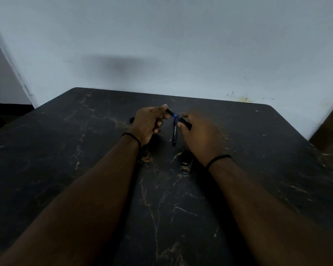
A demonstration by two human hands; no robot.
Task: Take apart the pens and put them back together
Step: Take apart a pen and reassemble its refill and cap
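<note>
Both hands work above the far middle of the dark marbled table. The left hand pinches one end of a dark pen between thumb and forefinger, its other fingers curled in. The right hand grips the pen's other, black end, so the pen spans the gap between the hands, a blue band showing midway. A second, blue pen lies on the table just beneath, pointing toward the near edge. A small dark object lies on the table behind the left wrist; what it is I cannot tell.

The main risk, as I judge it, is a sudden release: if the halves part with a jerk, small inner pieces could drop and vanish against the dark, dim surface. A careless hand could also nudge the blue pen into rolling.
</note>
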